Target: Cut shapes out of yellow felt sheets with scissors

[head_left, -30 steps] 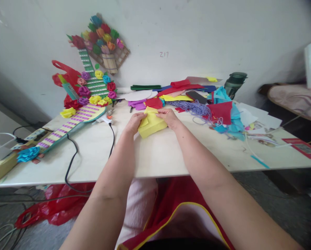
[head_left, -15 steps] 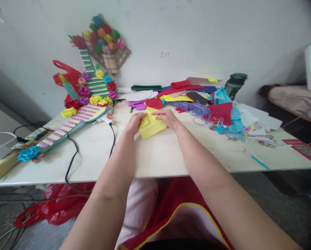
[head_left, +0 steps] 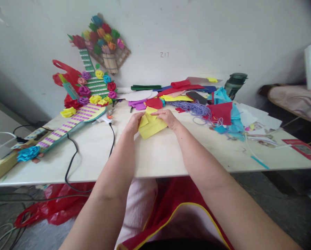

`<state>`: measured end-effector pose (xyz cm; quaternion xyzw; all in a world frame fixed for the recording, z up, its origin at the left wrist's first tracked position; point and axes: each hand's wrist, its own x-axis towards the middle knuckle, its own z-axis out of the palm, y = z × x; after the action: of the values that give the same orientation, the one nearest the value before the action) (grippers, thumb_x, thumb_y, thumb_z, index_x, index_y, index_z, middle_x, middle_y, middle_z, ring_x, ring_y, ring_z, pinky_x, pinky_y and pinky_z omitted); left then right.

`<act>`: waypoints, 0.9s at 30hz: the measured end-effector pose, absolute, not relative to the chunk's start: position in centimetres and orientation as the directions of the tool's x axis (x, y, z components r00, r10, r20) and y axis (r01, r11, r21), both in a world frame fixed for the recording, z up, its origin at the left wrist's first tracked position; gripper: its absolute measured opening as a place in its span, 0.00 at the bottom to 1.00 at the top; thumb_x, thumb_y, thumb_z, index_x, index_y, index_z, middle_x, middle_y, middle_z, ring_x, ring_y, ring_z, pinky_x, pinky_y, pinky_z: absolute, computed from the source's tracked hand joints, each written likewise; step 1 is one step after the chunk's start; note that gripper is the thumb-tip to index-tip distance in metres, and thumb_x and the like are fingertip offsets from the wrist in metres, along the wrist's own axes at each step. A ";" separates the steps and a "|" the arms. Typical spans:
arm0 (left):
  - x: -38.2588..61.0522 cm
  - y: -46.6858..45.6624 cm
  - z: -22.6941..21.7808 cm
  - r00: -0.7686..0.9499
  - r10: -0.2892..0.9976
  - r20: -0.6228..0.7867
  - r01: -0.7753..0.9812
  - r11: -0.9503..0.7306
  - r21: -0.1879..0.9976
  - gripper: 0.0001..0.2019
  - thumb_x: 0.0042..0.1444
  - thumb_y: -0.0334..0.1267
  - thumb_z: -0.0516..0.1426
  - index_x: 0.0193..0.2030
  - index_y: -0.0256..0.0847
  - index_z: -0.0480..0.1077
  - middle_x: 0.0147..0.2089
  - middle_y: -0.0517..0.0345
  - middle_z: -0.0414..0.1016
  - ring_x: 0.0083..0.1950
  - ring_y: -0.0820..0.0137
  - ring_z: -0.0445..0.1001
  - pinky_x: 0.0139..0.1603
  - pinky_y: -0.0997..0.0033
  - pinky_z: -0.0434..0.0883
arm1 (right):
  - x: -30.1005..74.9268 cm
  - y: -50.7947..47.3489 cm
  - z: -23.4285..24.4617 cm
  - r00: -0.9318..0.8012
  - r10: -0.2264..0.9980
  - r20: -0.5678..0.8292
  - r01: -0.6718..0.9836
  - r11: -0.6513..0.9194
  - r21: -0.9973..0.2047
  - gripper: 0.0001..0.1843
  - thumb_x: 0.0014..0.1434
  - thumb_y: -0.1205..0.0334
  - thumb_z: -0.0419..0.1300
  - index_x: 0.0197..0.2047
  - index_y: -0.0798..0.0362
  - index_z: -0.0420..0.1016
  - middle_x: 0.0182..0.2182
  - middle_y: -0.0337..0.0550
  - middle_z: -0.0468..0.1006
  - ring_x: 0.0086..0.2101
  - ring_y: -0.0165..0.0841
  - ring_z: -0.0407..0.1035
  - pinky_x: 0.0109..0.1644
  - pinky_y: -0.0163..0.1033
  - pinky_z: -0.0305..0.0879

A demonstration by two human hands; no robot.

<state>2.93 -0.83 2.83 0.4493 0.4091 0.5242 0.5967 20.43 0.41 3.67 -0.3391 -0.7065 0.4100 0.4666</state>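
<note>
Both hands are down on a folded yellow paper [head_left: 151,127] lying on the table [head_left: 157,152], a little beyond its middle. The left hand [head_left: 134,122] sits at the paper's left edge, its fingers curled and closed over that edge, thumb side pressed against the fold. The right hand [head_left: 168,118] lies across the top right corner, fingers drawn together and flattened on the sheet, pinning it down; the fingertips point toward the left hand, and a small raised flap of the paper stands between the two. The rest of the sheet spreads out toward the person, below and between the wrists. Just behind the hands lies a heap of coloured paper scraps [head_left: 155,100], and to the right of it a tangle of purple yarn [head_left: 194,108]. A black cable [head_left: 72,159] trails over the table's left side.
</note>
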 end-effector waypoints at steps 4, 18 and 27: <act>2.7 -0.9 2.5 0.096 0.994 0.057 -0.131 -0.044 0.990 0.13 0.45 0.46 0.61 0.30 0.36 0.74 0.27 0.52 0.77 0.31 0.63 0.76 0.30 0.68 0.70 | 20.3 0.8 3.5 -0.364 0.821 0.439 0.125 0.510 -0.851 0.18 0.44 0.66 0.54 0.33 0.55 0.84 0.33 0.44 0.81 0.37 0.36 0.70 0.42 0.37 0.62; 2.9 -1.4 2.9 0.181 0.970 0.162 -0.127 -0.140 0.982 0.17 0.40 0.49 0.65 0.30 0.36 0.73 0.26 0.57 0.76 0.27 0.70 0.73 0.29 0.72 0.67 | 19.8 0.0 3.6 -0.293 0.915 0.279 0.074 0.313 -0.947 0.18 0.45 0.47 0.65 0.23 0.55 0.73 0.21 0.39 0.72 0.27 0.32 0.68 0.30 0.36 0.62; 3.0 -1.3 2.7 0.141 0.975 0.171 -0.093 -0.158 0.983 0.17 0.45 0.52 0.63 0.29 0.38 0.71 0.25 0.58 0.75 0.25 0.71 0.71 0.27 0.73 0.66 | 19.6 0.7 2.9 -0.220 0.920 0.324 0.125 0.356 -0.926 0.23 0.40 0.49 0.66 0.15 0.52 0.57 0.15 0.31 0.58 0.20 0.23 0.53 0.23 0.32 0.50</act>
<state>2.99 -1.29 2.67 0.5547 0.3974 0.5210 0.5127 19.64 0.67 2.93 -0.3928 -0.6649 0.4097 0.4855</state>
